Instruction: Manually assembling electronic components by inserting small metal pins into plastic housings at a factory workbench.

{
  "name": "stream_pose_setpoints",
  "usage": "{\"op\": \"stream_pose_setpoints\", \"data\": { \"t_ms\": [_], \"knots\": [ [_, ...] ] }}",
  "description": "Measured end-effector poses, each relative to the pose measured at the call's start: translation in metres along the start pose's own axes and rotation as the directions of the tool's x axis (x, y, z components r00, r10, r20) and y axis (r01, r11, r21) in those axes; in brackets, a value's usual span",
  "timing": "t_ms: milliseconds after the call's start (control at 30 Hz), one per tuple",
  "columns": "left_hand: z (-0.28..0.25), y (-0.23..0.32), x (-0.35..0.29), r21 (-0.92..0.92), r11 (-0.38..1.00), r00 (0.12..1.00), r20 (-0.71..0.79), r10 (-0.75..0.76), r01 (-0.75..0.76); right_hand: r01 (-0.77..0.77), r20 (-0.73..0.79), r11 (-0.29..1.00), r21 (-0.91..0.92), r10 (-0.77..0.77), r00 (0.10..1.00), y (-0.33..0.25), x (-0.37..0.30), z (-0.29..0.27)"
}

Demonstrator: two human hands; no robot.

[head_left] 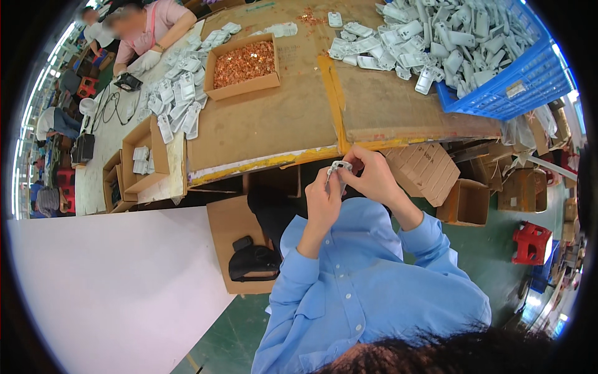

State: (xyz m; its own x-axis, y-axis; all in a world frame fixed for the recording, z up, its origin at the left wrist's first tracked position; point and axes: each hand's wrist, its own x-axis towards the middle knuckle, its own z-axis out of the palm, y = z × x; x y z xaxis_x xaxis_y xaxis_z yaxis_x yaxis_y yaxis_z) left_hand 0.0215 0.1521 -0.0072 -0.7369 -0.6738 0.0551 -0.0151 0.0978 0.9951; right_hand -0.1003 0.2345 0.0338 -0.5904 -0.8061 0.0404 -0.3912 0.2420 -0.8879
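Just off the table's front edge, both my hands meet around a small whitish-grey plastic housing [340, 166]. My left hand [323, 198] grips it from below and the left, fingers closed on it. From the right, my right hand [372, 176] pinches its other side with thumb and forefinger. Fingers hide much of the part, and whether a smaller piece is also held cannot be made out. Beyond my hands, a cardboard box [278, 80] on the table holds many small copper-coloured metal pieces [244, 63]. Similar pale housings [184, 87] lie heaped left of that box.
A blue plastic crate [507, 103] lies tipped at the right, with a large pile of pale housings [398, 45] spilling out. At far left, a person [146, 31] in pink works near a small black device [128, 82]. Cardboard boxes [464, 202] and a red stool [531, 243] stand on the floor.
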Motion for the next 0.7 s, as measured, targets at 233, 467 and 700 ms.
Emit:
{"op": "stream_pose_setpoints", "data": {
  "t_ms": [233,467,700],
  "knots": [
    [-0.001,-0.002,-0.002,0.100,0.995,1.000,-0.004,0.026,-0.026,0.013,0.022,0.998,-0.053,-0.011,1.000,0.004,0.003,0.000],
    [0.000,-0.006,0.004,0.020,1.000,1.000,-0.008,-0.024,0.024,0.002,0.020,0.999,-0.053,-0.001,1.000,0.007,0.003,0.002],
    [-0.003,-0.005,0.006,-0.008,0.998,0.998,0.033,-0.060,0.060,-0.009,0.031,0.998,-0.064,0.011,0.999,0.005,0.004,0.000]
  ]
}}
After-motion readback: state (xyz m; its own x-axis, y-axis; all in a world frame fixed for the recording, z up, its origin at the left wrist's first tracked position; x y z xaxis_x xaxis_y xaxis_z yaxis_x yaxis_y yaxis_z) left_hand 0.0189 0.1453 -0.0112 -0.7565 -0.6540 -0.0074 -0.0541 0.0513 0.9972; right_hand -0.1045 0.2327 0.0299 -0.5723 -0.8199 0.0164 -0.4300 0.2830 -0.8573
